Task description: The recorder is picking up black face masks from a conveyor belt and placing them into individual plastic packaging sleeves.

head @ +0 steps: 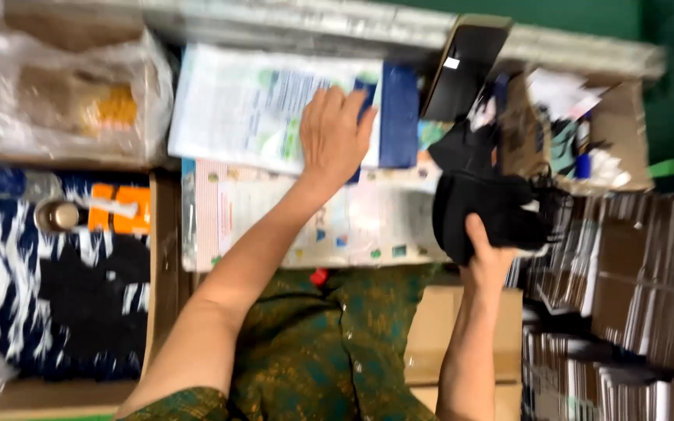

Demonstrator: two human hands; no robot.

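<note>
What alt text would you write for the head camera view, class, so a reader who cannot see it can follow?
Seen from above, a person's left hand lies flat on a white and blue printed packet, while the right hand holds a folded black fabric item. A cardboard box of blue and white patterned cloth sits to the left, stacked cardboard pieces to the right.

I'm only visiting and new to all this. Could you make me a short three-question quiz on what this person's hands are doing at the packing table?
1. True or false: the left hand lies flat on a printed sheet.
2. What does the right hand grip? A) black fabric item B) orange tool C) plastic bag
3. Fill in: the cardboard box on the left holds blue-and-white patterned ____.

Key:
1. True.
2. A, the black fabric item.
3. Cloth.
</note>
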